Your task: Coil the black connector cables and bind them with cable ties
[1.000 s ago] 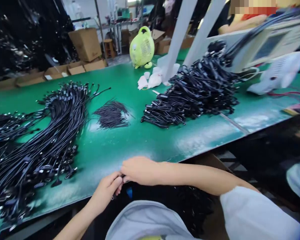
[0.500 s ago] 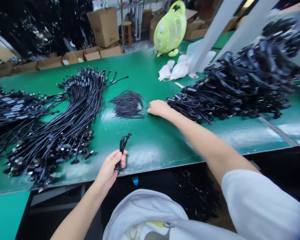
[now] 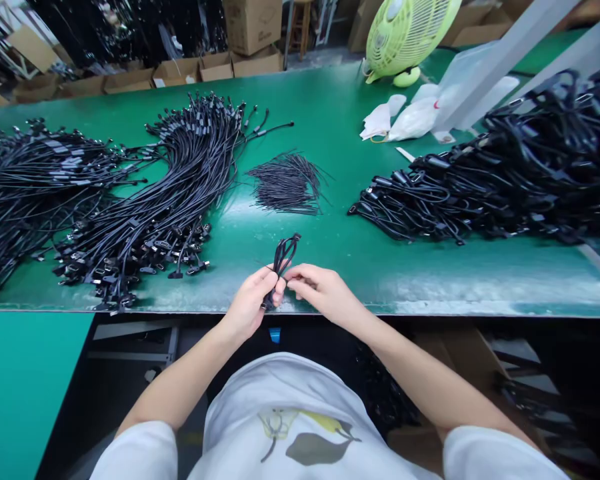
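The left hand (image 3: 250, 308) grips a folded black cable (image 3: 280, 261) over the near edge of the green table (image 3: 380, 267), its looped end and plug standing up above the fingers. The right hand (image 3: 323, 292) is closed beside it, fingertips pinched right against the cable; whether they hold a thin tie I cannot tell, since nothing in the pinch is clear. The step in hand looks like binding the folded cable into a bundle. A small heap of thin black ties (image 3: 287, 183) lies further out on the table, straight cables (image 3: 170, 193) fan out to the left, and a big pile of bundled cables (image 3: 505, 180) sits to the right. The next move, as I judge it, calls for the left hand to keep the folds tight while the right wraps and twists at the middle.
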